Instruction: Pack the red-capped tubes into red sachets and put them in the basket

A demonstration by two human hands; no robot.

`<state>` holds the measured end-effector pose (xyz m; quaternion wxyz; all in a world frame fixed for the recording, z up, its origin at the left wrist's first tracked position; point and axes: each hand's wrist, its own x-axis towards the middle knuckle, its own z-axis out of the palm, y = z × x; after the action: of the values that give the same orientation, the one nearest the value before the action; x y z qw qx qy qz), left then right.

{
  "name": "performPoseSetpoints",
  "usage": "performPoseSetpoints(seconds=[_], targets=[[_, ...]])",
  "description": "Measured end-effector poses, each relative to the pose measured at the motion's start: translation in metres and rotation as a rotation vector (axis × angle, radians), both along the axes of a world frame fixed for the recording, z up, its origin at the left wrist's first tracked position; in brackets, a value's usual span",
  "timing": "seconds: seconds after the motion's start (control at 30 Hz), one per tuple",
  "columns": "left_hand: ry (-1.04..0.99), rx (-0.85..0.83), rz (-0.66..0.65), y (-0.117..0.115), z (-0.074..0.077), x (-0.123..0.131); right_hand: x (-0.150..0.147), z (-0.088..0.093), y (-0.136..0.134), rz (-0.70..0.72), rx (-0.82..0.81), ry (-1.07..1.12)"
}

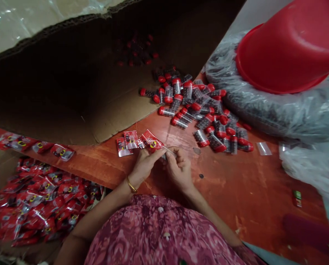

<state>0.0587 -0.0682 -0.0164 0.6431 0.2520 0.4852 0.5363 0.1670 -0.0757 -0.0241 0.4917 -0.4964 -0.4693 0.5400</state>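
In the head view, my left hand [142,166], with a gold bangle at its wrist, is closed on a red printed packet [151,140]. My right hand [180,170] is beside it, its fingers pinched at the packet's near end, where a thin clear edge shows. What lies between those fingertips is mostly hidden. Just left of the held packet, two flat red printed packets [131,140] lie overlapping on the table. Beyond my right hand is a loose pile of small clear tubes with red caps [204,121], filled with dark pieces.
An open cardboard box [111,121] lies at the back left, with more tubes in its mouth. Filled red packets [43,198] are heaped at lower left. A red tub [280,55] rests on a plastic-wrapped bundle [258,114] at right, on the orange-red table [236,191].
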Motion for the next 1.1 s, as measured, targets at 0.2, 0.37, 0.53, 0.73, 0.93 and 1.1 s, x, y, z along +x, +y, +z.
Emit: performPoseSetpoints(seconds=[0.2, 0.37, 0.53, 0.73, 0.93, 1.1], targets=[[-0.094, 0.010, -0.014, 0.001, 0.005, 0.005, -0.008, -0.006, -0.001, -0.143, 0.127, -0.085], [-0.121, 0.017, 0.000, 0.009, 0.005, 0.000, -0.009, -0.007, 0.001, -0.107, 0.188, -0.103], [-0.017, 0.064, -0.084, 0.005, 0.000, -0.001, -0.012, -0.003, 0.000, -0.094, 0.100, 0.018], [0.015, 0.067, -0.137, 0.001, 0.003, -0.005, -0.011, 0.002, 0.003, 0.000, -0.079, 0.183], [-0.053, 0.032, -0.009, 0.009, 0.005, -0.004, -0.014, -0.006, -0.001, -0.034, 0.049, 0.058], [0.105, 0.040, -0.093, -0.001, -0.003, 0.004, -0.015, -0.001, 0.002, -0.065, -0.063, 0.227]])
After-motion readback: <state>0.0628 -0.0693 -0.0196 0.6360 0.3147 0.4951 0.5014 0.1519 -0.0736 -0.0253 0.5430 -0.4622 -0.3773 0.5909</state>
